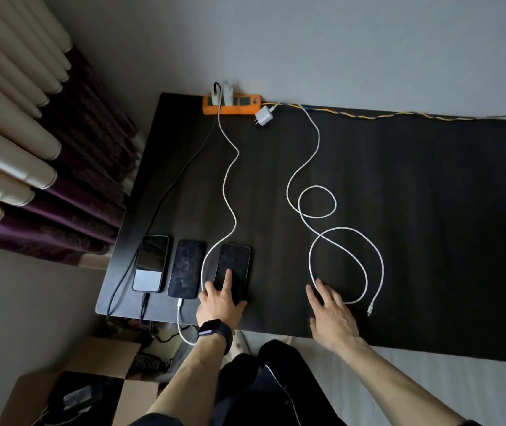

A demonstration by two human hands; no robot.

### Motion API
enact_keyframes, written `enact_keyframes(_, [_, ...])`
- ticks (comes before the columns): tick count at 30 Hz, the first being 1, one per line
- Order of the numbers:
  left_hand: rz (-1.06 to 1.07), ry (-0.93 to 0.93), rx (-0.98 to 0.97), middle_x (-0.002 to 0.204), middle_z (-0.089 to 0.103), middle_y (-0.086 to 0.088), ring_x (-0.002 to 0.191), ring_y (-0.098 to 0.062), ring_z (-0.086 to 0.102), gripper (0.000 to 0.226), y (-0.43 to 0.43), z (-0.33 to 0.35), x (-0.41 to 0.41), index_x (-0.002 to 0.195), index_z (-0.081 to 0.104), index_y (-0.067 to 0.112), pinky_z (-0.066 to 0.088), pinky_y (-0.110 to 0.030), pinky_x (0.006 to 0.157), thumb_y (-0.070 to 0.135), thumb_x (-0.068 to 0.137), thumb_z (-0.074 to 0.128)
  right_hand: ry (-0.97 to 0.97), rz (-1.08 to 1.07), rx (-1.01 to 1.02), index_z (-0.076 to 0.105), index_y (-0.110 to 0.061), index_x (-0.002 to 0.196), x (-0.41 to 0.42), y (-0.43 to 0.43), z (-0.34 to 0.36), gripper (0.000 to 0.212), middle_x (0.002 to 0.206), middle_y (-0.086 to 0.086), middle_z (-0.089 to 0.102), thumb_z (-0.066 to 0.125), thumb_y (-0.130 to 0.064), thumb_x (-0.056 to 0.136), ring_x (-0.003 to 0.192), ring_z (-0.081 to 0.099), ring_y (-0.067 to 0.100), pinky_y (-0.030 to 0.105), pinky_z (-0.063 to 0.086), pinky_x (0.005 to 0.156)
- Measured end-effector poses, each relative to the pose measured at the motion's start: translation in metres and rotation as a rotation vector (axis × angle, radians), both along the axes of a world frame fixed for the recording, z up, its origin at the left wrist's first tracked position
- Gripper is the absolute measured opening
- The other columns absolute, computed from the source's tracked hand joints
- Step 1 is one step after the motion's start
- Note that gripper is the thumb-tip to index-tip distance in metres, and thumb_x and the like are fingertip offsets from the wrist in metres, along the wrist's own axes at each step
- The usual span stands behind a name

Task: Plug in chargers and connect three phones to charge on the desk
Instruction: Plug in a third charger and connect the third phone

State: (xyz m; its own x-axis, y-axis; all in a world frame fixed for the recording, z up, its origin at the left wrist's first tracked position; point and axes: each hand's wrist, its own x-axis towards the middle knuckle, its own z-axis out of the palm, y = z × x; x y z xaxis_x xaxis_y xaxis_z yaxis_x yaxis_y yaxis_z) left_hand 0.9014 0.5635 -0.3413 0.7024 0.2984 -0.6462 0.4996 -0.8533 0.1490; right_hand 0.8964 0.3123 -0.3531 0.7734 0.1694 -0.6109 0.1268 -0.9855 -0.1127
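Note:
Three phones lie side by side at the desk's near left. The left phone (150, 263) has a black cable in its bottom end. The middle phone (186, 268) has a white cable plugged in. My left hand (221, 298) rests flat on the right phone (233, 269), fingers spread. My right hand (331, 312) lies spread on the desk beside a loose looped white cable (348, 241), whose free plug (370, 309) sits to its right. That cable's white charger (264, 115) lies unplugged by the orange power strip (231, 104), which holds two plugged chargers.
The black desk (430, 210) runs from the left edge to far right. A yellow-blue cord (399, 115) trails along its back edge. Curtains (45, 164) hang at left. A cardboard box (70, 392) stands on the floor below the desk.

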Motion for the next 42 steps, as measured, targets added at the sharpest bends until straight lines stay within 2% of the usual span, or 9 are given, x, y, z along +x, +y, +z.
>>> enact_keyframes(4, [-0.104, -0.012, 0.039, 0.141, 0.033, -0.008, 0.132, -0.031, 0.036, 0.071, 0.006, 0.009, 0.011, 0.152, 0.027, 0.033, 0.043, -0.045, 0.102, 0.052, 0.091, 0.055, 0.088, -0.005, -0.038, 0.017, -0.025, 0.158, 0.015, 0.006, 0.011, 0.067, 0.167, 0.001, 0.006, 0.046, -0.034, 0.099, 0.151, 0.015, 0.025, 0.040, 0.034, 0.117])
enact_keyframes(7, [-0.180, -0.062, 0.046, 0.135, 0.042, -0.007, 0.130, -0.030, 0.039, 0.045, 0.005, 0.022, 0.036, 0.134, 0.052, 0.026, 0.042, -0.045, 0.100, 0.043, 0.092, 0.050, 0.145, -0.028, -0.042, 0.023, -0.026, 0.157, 0.034, 0.011, 0.022, 0.062, 0.167, 0.000, 0.009, 0.045, -0.033, 0.100, 0.150, 0.023, 0.024, 0.039, 0.030, 0.120])
enact_keyframes(11, [-0.301, -0.098, -0.033, 0.129, 0.055, -0.008, 0.127, -0.030, 0.043, 0.040, 0.001, 0.035, 0.061, 0.128, 0.058, 0.025, 0.042, -0.044, 0.100, 0.037, 0.091, 0.048, 0.251, -0.074, -0.036, 0.040, -0.028, 0.151, 0.050, 0.016, 0.036, 0.052, 0.164, 0.001, 0.026, 0.045, -0.036, 0.100, 0.144, 0.037, 0.026, 0.038, 0.035, 0.117])
enact_keyframes(14, [-0.333, -0.174, -0.102, 0.131, 0.056, -0.006, 0.129, -0.029, 0.043, 0.043, -0.002, 0.044, 0.080, 0.133, 0.057, 0.027, 0.041, -0.041, 0.103, 0.035, 0.091, 0.049, 0.244, -0.185, 0.050, 0.055, -0.032, 0.141, 0.066, 0.018, 0.052, 0.045, 0.149, -0.002, 0.051, 0.048, -0.041, 0.097, 0.135, 0.049, 0.023, 0.033, 0.042, 0.110])
enact_keyframes(18, [-0.328, -0.238, -0.179, 0.138, 0.053, -0.003, 0.132, -0.026, 0.041, 0.046, -0.010, 0.052, 0.106, 0.138, 0.052, 0.028, 0.041, -0.040, 0.105, 0.034, 0.092, 0.049, 0.179, -0.323, 0.217, 0.061, -0.032, 0.133, 0.092, 0.016, 0.078, 0.041, 0.137, -0.002, 0.062, 0.052, -0.044, 0.095, 0.126, 0.057, 0.019, 0.033, 0.044, 0.107])
enact_keyframes(27, [-0.246, -0.367, -0.188, 0.156, 0.033, -0.007, 0.143, -0.028, 0.031, 0.059, -0.044, 0.037, 0.212, 0.150, 0.036, 0.027, 0.030, -0.038, 0.117, 0.038, 0.094, 0.052, -0.045, -0.427, 0.551, 0.059, -0.030, 0.134, 0.207, -0.008, 0.110, 0.037, 0.125, -0.008, 0.067, 0.059, -0.034, 0.097, 0.114, 0.063, 0.007, 0.019, 0.045, 0.097])
enact_keyframes(31, [-0.226, -0.405, -0.117, 0.164, 0.017, -0.008, 0.150, -0.029, 0.015, 0.066, -0.062, 0.004, 0.267, 0.155, 0.025, 0.028, 0.017, -0.042, 0.122, 0.046, 0.095, 0.048, -0.090, -0.407, 0.664, 0.058, -0.031, 0.134, 0.274, -0.016, 0.089, 0.038, 0.122, -0.010, 0.068, 0.060, -0.031, 0.096, 0.110, 0.062, 0.001, 0.014, 0.042, 0.093])
enact_keyframes(36, [-0.210, -0.470, 0.020, 0.167, -0.003, 0.002, 0.153, -0.019, -0.006, 0.068, -0.064, -0.047, 0.307, 0.156, 0.010, 0.039, 0.000, -0.047, 0.124, 0.060, 0.096, 0.033, -0.091, -0.418, 0.730, 0.057, -0.030, 0.134, 0.330, -0.020, 0.050, 0.038, 0.120, -0.011, 0.067, 0.061, -0.029, 0.096, 0.104, 0.063, 0.000, 0.008, 0.041, 0.083])
enact_keyframes(42, [-0.201, -0.552, 0.100, 0.164, -0.017, 0.012, 0.150, -0.011, -0.019, 0.066, -0.054, -0.078, 0.321, 0.153, -0.005, 0.050, -0.005, -0.047, 0.123, 0.070, 0.093, 0.017, -0.061, -0.477, 0.806, 0.057, -0.030, 0.129, 0.401, 0.002, 0.007, 0.036, 0.112, -0.012, 0.068, 0.065, -0.033, 0.094, 0.098, 0.065, -0.001, 0.010, 0.045, 0.082])
